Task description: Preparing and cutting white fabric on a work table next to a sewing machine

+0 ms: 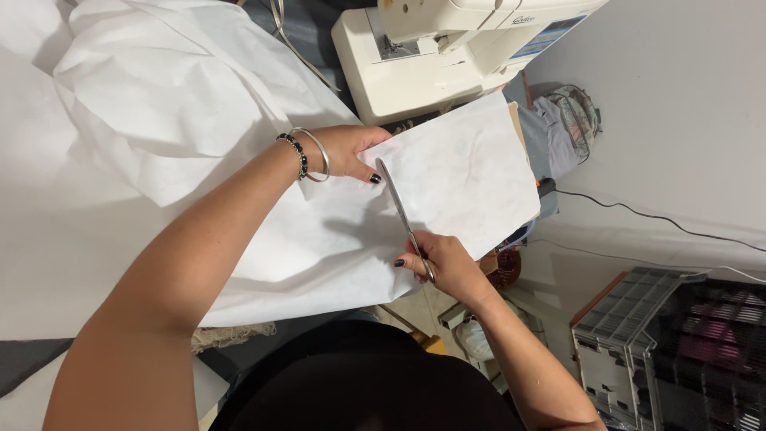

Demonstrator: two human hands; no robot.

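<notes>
White fabric (159, 120) billows across the worktable at the far left, spreading right toward a cream sewing machine (431, 56) at the top. Just right of that heap, my left hand (347, 152), wearing bracelets (307, 156) at the wrist, presses flat with fingers spread on a white paper sheet (471, 175), apparently to keep it from shifting under the blades. Further right, my right hand (443, 263) is closed around the handles of the scissors (403, 215), whose blades lie along the sheet's middle, while a plastic drawer unit (638, 335) stands at far right below.
</notes>
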